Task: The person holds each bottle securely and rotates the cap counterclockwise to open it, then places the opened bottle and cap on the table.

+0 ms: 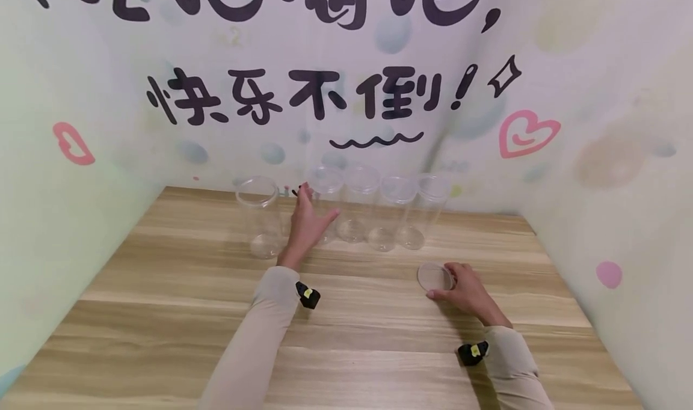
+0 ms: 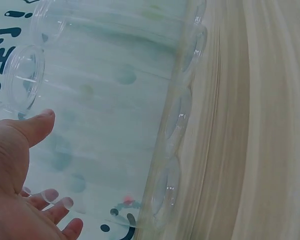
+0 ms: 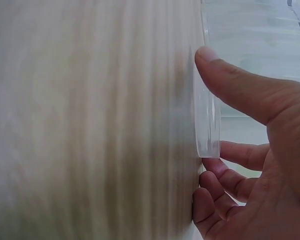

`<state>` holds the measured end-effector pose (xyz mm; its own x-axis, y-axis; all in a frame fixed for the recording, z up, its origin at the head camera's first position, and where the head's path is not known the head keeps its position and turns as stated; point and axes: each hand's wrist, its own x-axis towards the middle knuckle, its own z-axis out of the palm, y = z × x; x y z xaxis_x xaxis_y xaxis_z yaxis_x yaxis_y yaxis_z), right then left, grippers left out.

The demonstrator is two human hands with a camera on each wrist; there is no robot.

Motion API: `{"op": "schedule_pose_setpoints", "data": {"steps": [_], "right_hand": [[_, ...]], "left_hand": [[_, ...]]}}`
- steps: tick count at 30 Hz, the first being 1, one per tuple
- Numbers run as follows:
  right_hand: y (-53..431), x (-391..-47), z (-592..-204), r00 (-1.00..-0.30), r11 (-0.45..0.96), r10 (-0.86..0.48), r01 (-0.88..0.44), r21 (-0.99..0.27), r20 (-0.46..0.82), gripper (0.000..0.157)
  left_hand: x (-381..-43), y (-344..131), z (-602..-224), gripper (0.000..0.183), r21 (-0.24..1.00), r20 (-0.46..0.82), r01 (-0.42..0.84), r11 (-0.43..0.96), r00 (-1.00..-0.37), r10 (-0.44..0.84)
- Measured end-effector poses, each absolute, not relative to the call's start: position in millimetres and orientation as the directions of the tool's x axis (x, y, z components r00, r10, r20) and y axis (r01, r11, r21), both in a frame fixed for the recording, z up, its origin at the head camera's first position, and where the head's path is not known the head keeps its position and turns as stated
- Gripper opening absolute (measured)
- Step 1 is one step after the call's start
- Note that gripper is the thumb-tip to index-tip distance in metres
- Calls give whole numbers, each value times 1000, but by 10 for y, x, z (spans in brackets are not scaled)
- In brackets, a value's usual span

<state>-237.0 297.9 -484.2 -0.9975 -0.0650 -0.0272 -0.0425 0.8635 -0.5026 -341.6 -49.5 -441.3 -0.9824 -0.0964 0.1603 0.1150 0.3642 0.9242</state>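
Note:
Several tall clear plastic jars stand upright at the back of the table, without lids. My left hand [image 1: 310, 222] reaches around the leftmost jar [image 1: 328, 184] of a close row, thumb spread wide from the fingers. In the left wrist view the thumb lies by that row's jar rims [image 2: 25, 75], with the fingertips lower down and partly seen through clear plastic. To the right, nearer me, my right hand [image 1: 467, 290] holds a round clear lid [image 1: 433, 278] by its edge, thumb on one side and fingers on the other. The lid [image 3: 208, 120] is low at the tabletop.
A separate clear jar [image 1: 260, 223] stands left of my left hand. Three more jars, including the rightmost jar [image 1: 431, 196], stand close together right of it. Printed wall cloth [image 1: 303, 151] rises behind the wooden table [image 1: 352, 338] and along both sides.

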Motion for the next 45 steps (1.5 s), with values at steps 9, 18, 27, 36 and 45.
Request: {"op": "schedule_pose_setpoints", "data": {"steps": [9, 18, 27, 36, 45], "right_hand": [[2970, -2370, -4870, -997, 864, -70, -52, -501, -17, 84], [2952, -2363, -4892, -997, 852, -72, -57, -521, -9, 81], [2939, -2362, -4867, -997, 852, -72, -55, -521, -11, 81], [2981, -2358, -4839, -997, 859, -62, -33, -511, -40, 83], [2977, -2342, -4786, -996, 862, -59, -14, -506, -73, 88]], "left_hand": [[-3431, -454, -4486, 114, 945, 158, 119, 304, -982, -107], [-3497, -439, -4573, 119, 948, 222, 179, 264, -964, -146], [-3490, -474, -4581, 98, 956, 244, 208, 207, -955, -167], [-3383, -479, -4529, 96, 955, 250, 216, 204, -955, -161], [-3172, -480, -4489, 87, 948, 267, 241, 207, -958, -107]]}}
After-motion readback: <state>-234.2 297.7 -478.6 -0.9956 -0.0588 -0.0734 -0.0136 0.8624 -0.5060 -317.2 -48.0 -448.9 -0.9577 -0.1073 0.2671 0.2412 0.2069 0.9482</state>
